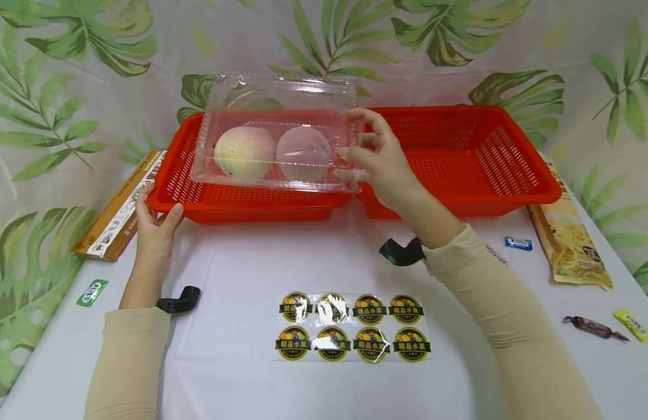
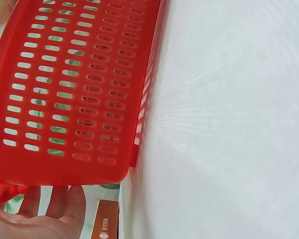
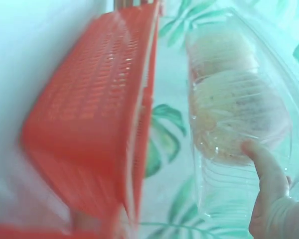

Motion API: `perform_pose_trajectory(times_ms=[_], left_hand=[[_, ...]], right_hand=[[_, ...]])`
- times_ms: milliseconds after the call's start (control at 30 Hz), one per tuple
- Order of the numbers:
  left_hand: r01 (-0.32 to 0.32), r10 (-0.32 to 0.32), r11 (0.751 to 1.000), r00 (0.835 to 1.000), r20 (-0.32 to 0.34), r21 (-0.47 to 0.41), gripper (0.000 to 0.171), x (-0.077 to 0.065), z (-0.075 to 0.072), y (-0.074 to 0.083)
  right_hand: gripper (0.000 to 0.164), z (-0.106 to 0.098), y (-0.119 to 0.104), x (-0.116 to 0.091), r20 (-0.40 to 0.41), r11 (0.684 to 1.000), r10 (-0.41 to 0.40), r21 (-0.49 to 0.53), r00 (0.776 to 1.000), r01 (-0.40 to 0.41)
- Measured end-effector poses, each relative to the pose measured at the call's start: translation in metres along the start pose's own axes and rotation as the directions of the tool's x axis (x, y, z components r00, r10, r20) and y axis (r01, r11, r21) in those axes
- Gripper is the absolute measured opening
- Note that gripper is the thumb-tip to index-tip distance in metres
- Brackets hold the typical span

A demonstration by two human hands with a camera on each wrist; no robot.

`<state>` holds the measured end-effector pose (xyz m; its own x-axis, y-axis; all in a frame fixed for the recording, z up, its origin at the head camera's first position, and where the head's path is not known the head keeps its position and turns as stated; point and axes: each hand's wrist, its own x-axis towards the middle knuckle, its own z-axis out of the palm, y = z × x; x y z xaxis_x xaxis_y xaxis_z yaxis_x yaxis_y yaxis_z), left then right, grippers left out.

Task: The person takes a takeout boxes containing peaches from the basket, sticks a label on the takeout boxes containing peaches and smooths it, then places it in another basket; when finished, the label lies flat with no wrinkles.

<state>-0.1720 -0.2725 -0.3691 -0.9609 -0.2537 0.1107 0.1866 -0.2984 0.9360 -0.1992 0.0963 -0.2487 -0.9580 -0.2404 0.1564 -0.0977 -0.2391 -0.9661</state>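
Observation:
Over the left red basket (image 1: 266,211), a clear plastic clamshell box (image 1: 282,182) is raised and tilted. Two peaches, a yellowish one (image 1: 244,153) and a pinker one (image 1: 303,154), show through its plastic. My right hand (image 1: 379,157) holds the box by its right end, fingers spread along the edge. In the right wrist view the box (image 3: 224,196) is beside the basket's rim, above it in the head view. My left hand (image 1: 157,227) grips the left basket's near left corner, thumb on the rim; in the left wrist view the fingers (image 2: 75,204) curl at its end.
A second red basket (image 1: 450,207) stands at right. A sheet of round fruit stickers (image 1: 352,326) lies in front. A long brown box (image 1: 121,210) is at left, a noodle bag (image 1: 573,239) at right. Small wrapped candies, including a green one (image 1: 91,293) and purple one (image 1: 594,328), lie around.

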Motion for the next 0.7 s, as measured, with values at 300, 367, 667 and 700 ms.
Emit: perform_pose_trajectory(times_ms=[300,367,667,700], left_hand=[[-0.003,0.003,1.0,1.0,-0.006,-0.002,0.066,-0.001,0.0,0.0],[-0.003,0.003,1.0,1.0,-0.013,0.001,0.067,-0.001,0.0,0.0],[-0.003,0.005,0.999,0.999,-0.036,0.046,0.066,0.002,0.0,0.0],[-0.005,0.007,0.999,0.999,-0.037,0.053,0.065,0.003,0.0,0.0]], right_hand=[[0.043,-0.051,-0.019,-0.081,-0.011,0.996,-0.08,0.03,0.997,0.08],[0.044,-0.061,-0.015,-0.096,0.006,0.996,-0.082,0.043,0.997,0.081],[0.05,-0.092,0.021,-0.152,0.104,0.999,-0.027,0.023,0.994,0.025],[0.05,-0.094,0.026,-0.156,0.116,1.0,-0.024,0.023,0.993,0.022]])
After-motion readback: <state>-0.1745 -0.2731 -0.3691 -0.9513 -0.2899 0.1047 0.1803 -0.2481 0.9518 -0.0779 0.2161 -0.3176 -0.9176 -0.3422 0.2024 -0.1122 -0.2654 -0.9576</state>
